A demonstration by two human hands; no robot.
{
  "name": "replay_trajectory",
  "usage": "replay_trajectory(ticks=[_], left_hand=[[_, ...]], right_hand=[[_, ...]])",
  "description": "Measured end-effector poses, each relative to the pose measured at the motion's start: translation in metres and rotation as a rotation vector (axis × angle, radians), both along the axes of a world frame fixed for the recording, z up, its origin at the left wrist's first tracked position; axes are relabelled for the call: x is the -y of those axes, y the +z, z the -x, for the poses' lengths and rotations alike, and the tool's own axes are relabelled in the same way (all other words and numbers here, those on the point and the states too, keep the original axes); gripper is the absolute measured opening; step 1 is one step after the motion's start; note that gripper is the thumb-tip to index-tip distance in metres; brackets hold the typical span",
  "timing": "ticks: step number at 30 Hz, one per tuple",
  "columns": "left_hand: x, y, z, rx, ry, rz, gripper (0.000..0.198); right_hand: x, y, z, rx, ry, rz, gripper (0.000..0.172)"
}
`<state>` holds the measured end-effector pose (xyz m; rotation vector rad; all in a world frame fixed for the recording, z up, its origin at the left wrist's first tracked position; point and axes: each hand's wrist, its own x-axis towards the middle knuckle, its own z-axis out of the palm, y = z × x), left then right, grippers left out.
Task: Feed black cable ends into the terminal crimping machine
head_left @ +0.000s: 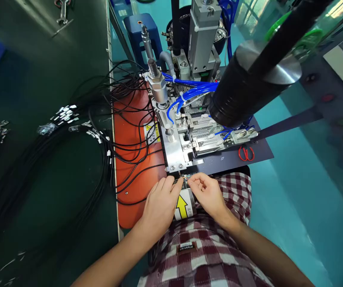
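Turquoise floor (303, 199) shows to the right from my head camera, with a dark green tabletop (66, 183) to the left and an orange-red board (134, 213) along its edge. Black cables (104, 169) loop over the tabletop, some with white ends, and several run across the board to the metal machine (174, 153) in front of me. Blue tubes (200, 88) cross above it, and a thick black cylinder (243, 87) hangs over its right side.

At the machine's near edge sits a small part (185, 177), right between my fingertips, too tiny to make out clearly. My left hand (162, 201) lies to its left, palm down, fingers bent, the tips just beside it; I cannot tell whether they hold anything. My right hand (209, 195) is on the other side, curled, thumb and forefinger brought together at the part; whether they grip it, I cannot tell. Below it, a label with a yellow arrow (182, 206) shows between my hands. Red-handled scissors (246, 154) lie further right, apart from both.
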<state>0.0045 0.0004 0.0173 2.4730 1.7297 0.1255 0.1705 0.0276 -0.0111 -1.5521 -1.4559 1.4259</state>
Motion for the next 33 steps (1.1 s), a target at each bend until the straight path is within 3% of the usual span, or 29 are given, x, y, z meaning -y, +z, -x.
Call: replay_trajectory(ticks=[3, 5, 12, 21, 27, 33], left_hand=[[0.002, -0.003, 0.000, 0.028, 0.000, 0.005, 0.040], [0.002, -0.004, 0.000, 0.032, 0.006, -0.008, 0.038], [-0.001, -0.003, -0.002, 0.080, 0.010, -0.049, 0.035], [0.000, -0.011, -0.003, 0.145, 0.014, -0.048, 0.034], [-0.002, -0.015, -0.003, 0.193, 0.019, -0.067, 0.032], [-0.001, -0.015, 0.001, 0.380, 0.064, -0.078, 0.030]], right_hand=[[-0.004, 0.006, 0.000, 0.234, 0.074, -0.256, 0.015], [-0.010, 0.005, -0.002, 0.219, 0.108, -0.277, 0.014], [-0.025, -0.014, -0.008, -0.328, 0.096, 0.261, 0.024], [-0.017, -0.019, 0.005, -0.308, -0.022, 0.130, 0.031], [-0.019, -0.017, 0.012, -0.460, -0.039, 0.314, 0.037], [-0.020, -0.018, 0.010, -0.493, -0.047, 0.287, 0.039]])
